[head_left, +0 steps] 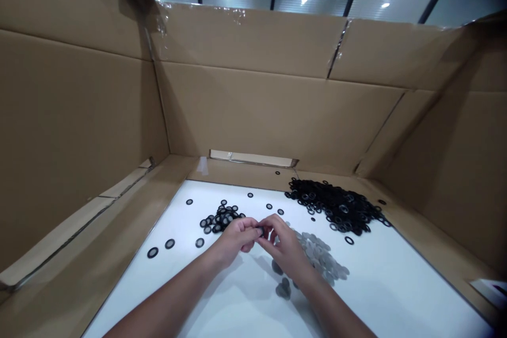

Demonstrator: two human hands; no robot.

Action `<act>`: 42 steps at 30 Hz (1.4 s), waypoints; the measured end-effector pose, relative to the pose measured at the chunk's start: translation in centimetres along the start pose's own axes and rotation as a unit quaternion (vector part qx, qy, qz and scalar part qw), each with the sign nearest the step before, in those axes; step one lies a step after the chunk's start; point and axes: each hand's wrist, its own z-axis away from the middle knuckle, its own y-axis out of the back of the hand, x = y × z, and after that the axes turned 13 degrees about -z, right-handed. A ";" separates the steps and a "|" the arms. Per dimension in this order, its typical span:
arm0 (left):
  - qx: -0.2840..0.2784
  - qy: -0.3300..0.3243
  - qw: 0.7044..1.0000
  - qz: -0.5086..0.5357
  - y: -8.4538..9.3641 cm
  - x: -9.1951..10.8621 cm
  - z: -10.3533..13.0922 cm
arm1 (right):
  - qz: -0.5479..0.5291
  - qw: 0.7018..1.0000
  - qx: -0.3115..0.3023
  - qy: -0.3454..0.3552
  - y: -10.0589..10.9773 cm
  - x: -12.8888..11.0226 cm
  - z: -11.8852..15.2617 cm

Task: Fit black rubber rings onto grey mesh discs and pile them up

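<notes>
My left hand (240, 236) and my right hand (282, 243) meet over the middle of the white board. Between their fingertips they pinch a small black ring (260, 231); whether a disc sits inside it is hidden by the fingers. Just beyond my left hand lies a small heap of black rings with pale discs in their centres (219, 220). Thin grey translucent discs (322, 259) are spread beside and partly behind my right hand, with several darker-looking ones (283, 288) under the wrist. Farther back on the right is a large pile of black rings (343, 207).
Tall cardboard walls (245, 111) enclose the white board (237, 301) on the left, back and right. Loose disc-filled rings (152, 252) lie scattered on its left side. A single black ring (349, 241) rests in front of the large pile.
</notes>
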 end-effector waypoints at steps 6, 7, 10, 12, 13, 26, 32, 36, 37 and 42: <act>0.003 0.023 1.000 0.002 0.0 0.0 0.1 | -0.004 1.000 0.002 -0.001 0.1 0.1 0.1; 0.006 0.024 1.000 0.000 0.0 0.0 0.1 | -0.006 1.000 -0.011 0.004 0.3 0.0 0.1; 0.014 0.022 1.000 -0.008 0.1 0.1 0.0 | -0.004 0.999 -0.039 0.015 0.7 -0.3 0.0; 0.022 0.027 0.999 -0.016 0.0 0.2 0.0 | 0.003 0.999 -0.037 0.015 0.7 -0.4 0.0; 0.028 0.033 0.999 -0.021 0.0 0.2 -0.1 | 0.008 0.999 -0.031 0.013 0.7 -0.4 0.0; 0.045 0.063 0.996 -0.050 -0.1 0.0 0.0 | 0.031 0.999 -0.033 0.004 0.6 -0.2 -0.1; 0.045 0.062 0.996 -0.038 0.0 -0.1 -0.1 | 0.041 0.999 0.015 -0.010 0.2 -0.1 -0.2; 0.052 0.069 0.995 -0.042 0.0 -0.2 -0.2 | 0.021 0.999 -0.028 0.011 0.6 0.0 -0.2; 0.052 0.070 0.995 -0.042 0.0 -0.2 -0.3 | 0.023 0.999 -0.028 0.013 0.6 0.0 -0.2; 0.048 0.063 0.996 -0.034 0.0 -0.4 -0.3 | 0.044 0.999 0.024 -0.014 0.1 0.0 -0.2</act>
